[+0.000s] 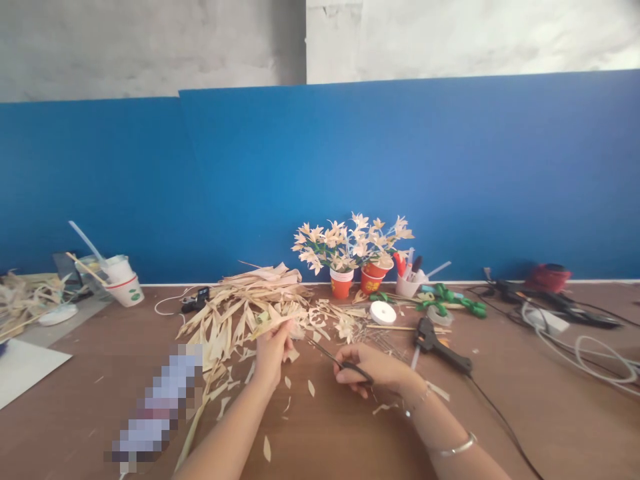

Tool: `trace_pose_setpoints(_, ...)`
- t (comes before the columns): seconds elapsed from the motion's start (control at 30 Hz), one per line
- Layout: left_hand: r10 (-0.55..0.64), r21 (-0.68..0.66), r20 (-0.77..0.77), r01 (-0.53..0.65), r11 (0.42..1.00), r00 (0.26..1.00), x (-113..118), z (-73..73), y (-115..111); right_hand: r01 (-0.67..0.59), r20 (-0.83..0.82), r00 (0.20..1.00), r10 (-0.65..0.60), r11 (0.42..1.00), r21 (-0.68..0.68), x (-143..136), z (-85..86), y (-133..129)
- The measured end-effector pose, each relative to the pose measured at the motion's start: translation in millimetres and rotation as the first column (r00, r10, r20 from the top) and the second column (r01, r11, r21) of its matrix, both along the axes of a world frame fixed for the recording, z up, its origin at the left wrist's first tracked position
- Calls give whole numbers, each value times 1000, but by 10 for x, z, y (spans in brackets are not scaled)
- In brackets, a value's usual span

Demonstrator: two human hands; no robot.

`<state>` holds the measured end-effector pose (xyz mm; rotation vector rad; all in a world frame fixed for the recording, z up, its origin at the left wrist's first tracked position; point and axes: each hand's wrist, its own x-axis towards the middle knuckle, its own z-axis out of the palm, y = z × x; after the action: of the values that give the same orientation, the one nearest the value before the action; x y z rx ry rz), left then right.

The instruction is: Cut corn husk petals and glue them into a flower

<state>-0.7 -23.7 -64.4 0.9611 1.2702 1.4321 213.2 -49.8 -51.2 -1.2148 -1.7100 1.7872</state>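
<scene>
My left hand (273,352) is closed on a pale piece of dried husk (277,325), in front of the husk pile (220,313). To its right, my right hand (364,365) has its fingers through the handles of dark scissors (325,351), whose blades point up and left toward the held husk. The tips are near my left fingers; whether they touch the husk is too small to tell. Small leaf-shaped cut pieces (311,388) lie on the brown table (310,440) between and below my hands.
Behind my hands stand orange cups (341,285) with pale husk flowers (333,243) and a white tape roll (383,313). A black glue gun (443,347) with its cord lies right of my right hand. White cables (580,353) lie far right, a paper cup (126,291) left.
</scene>
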Motion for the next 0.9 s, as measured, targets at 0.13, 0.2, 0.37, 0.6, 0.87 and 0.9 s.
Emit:
trace_pose_setpoints(0.13, 47, 3, 83, -47, 999, 995, 12, 16, 8, 24, -3, 1000, -24, 1000, -9, -42, -17, 1)
trace_pose_setpoints(0.2, 76, -30, 88, -74, 997, 993, 13, 28, 3, 29, 3, 1000, -29, 1000, -2, -58, 0, -4)
trace_pose_setpoints(0.37, 128, -81, 58, -124, 989, 990, 16, 50, -17, 51, 5, 999, -51, 998, 35, -94, 63, -28)
trace_pose_setpoints(0.6, 95, -76, 41, -92, 993, 995, 51, 54, -37, 58, 20, 998, -59, 996, 65, -202, 56, -53)
trace_pose_setpoints(0.87, 68, -97, 7, -67, 993, 998, 90, 27, -63, 48, -23, 999, -46, 995, 82, -271, -35, -11)
trace_pose_setpoints(0.9, 69, -98, 6, -68, 993, 998, 92, 19, -62, 49, -34, 998, -46, 995, 86, -272, -55, -5)
